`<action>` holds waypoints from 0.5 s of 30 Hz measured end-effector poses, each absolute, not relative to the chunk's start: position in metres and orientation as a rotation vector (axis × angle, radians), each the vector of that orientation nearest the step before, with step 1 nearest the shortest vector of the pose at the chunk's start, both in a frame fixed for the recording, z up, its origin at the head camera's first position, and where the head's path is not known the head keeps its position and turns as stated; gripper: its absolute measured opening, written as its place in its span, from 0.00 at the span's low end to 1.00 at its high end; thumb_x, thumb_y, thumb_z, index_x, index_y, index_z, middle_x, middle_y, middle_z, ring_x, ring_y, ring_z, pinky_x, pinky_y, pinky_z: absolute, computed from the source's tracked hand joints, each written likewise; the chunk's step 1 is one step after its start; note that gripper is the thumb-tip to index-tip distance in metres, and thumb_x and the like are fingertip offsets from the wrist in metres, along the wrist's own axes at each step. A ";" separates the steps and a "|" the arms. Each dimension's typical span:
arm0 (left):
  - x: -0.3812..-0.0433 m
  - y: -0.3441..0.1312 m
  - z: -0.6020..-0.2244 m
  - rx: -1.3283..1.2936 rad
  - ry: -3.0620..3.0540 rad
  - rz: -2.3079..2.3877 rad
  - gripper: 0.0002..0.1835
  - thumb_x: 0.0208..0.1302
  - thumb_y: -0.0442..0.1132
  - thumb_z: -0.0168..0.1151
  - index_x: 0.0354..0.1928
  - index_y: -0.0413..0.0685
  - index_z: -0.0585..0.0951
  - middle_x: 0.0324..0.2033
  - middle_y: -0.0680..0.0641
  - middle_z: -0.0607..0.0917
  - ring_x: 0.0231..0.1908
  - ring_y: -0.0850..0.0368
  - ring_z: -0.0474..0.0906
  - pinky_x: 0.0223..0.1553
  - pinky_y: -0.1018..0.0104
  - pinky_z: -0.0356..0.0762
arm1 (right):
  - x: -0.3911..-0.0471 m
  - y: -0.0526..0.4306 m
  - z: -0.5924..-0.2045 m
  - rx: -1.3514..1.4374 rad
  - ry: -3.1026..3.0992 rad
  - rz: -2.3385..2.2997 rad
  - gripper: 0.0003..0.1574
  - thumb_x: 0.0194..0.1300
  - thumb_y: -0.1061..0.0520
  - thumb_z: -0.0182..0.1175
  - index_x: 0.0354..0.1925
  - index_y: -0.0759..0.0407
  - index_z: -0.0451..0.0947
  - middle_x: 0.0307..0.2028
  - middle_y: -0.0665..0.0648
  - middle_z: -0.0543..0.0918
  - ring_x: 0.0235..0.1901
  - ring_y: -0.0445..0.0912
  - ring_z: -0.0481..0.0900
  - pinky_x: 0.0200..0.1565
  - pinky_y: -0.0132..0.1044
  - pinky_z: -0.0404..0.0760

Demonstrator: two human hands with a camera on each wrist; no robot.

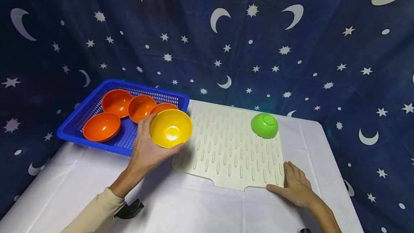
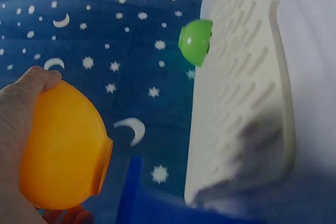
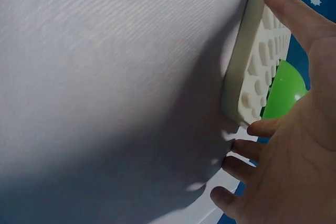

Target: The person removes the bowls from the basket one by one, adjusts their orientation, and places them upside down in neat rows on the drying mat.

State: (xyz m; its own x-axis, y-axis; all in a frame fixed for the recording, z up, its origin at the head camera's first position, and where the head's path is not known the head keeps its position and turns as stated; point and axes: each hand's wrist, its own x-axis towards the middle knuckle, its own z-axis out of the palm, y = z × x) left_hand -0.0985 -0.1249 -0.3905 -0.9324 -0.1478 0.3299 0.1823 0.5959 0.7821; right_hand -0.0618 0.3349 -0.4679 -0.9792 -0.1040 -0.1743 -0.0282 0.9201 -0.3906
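Observation:
My left hand [image 1: 150,152] grips a yellow bowl [image 1: 171,128] by its sides, with thumb and fingers spread around it. The bowl is held up between the blue basket and the white drying mat [image 1: 223,146], its inside facing the head camera. In the left wrist view the outside of the yellow bowl [image 2: 63,150] shows. My right hand [image 1: 295,186] rests at the mat's near right corner, thumb on the front edge and fingers along the right side. A green bowl [image 1: 264,126] lies upside down on the mat's far right part.
A blue plastic basket [image 1: 69,137] at the left holds several orange bowls [image 1: 101,127]. A white cloth [image 1: 191,208] covers the table. Behind it hangs a dark blue curtain [image 1: 200,46] with moons and stars. A black strap [image 1: 129,209] is by the left sleeve.

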 end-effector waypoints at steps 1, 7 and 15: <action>-0.098 -0.120 -0.390 -0.051 -2.456 -1.285 0.61 0.34 0.53 0.87 0.72 0.45 0.64 0.59 0.41 0.68 0.54 0.39 0.74 0.49 0.39 0.79 | -0.061 0.334 -0.467 -0.104 2.896 -0.599 0.76 0.54 0.29 0.70 0.73 0.79 0.46 0.70 0.82 0.50 0.68 0.78 0.46 0.58 0.78 0.50; -0.094 -0.084 -0.389 -0.234 -2.469 -1.301 0.64 0.34 0.55 0.86 0.74 0.44 0.62 0.60 0.41 0.69 0.54 0.41 0.75 0.50 0.41 0.79 | -0.058 0.321 -0.461 -0.171 2.998 -0.705 0.70 0.53 0.35 0.74 0.73 0.74 0.50 0.71 0.77 0.50 0.67 0.75 0.46 0.57 0.76 0.46; -0.093 -0.040 -0.406 -0.401 -2.568 -1.339 0.61 0.34 0.60 0.84 0.72 0.45 0.64 0.61 0.45 0.71 0.53 0.47 0.76 0.51 0.46 0.79 | -0.061 0.271 -0.440 -0.321 2.916 -1.202 0.34 0.69 0.51 0.67 0.68 0.60 0.69 0.64 0.62 0.71 0.62 0.59 0.66 0.62 0.67 0.53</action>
State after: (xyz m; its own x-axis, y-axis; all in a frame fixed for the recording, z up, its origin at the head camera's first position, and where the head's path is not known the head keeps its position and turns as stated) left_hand -0.0934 -0.0401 -0.4065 -0.9393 0.1389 0.3137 0.3368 0.5482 0.7655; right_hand -0.0607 0.2714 -0.4399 -0.9791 -0.1756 0.1029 -0.1971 0.6921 -0.6944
